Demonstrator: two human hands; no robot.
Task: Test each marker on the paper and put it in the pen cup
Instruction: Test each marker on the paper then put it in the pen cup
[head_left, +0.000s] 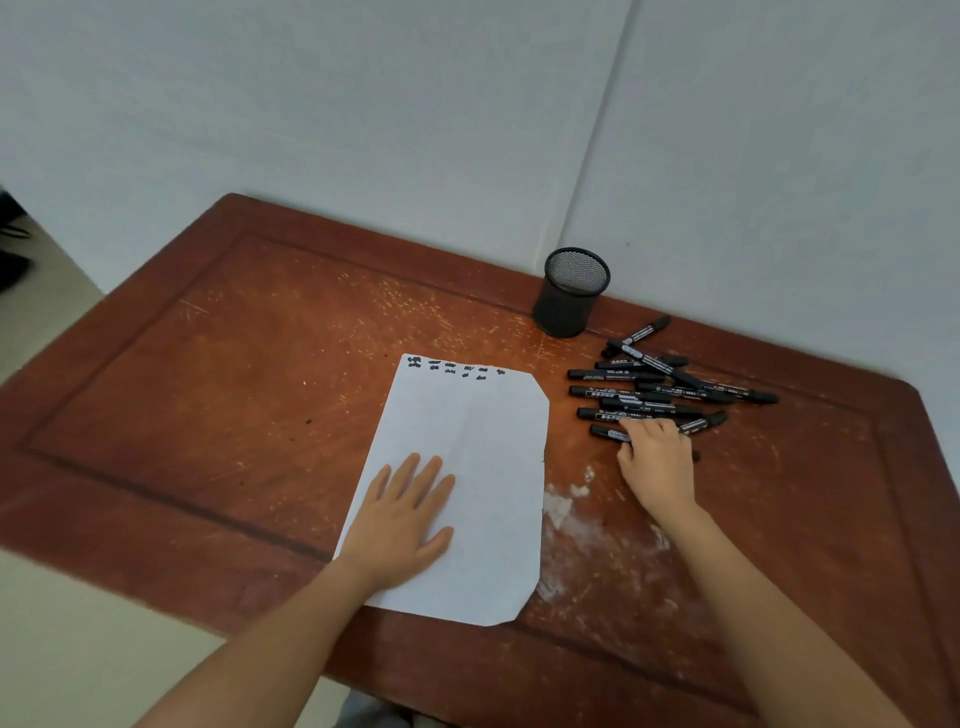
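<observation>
Right hand curled over nearest marker; left hand flat on paper. I judge pen cup empty, whole pile untested.

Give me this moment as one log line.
left hand flat on paper | right hand curled on nearest marker | pen cup upright, looks empty

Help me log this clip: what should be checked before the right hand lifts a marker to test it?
1. The paper is held down by the flat left hand: ok.
2. The right hand rests on the nearest marker of the pile: ok; firm grip: cannot tell.
3. Blank room below the test marks: ok.
4. The pen cup stands upright, mouth open: ok.
5. Cap off the nearest marker: cannot tell.
</observation>
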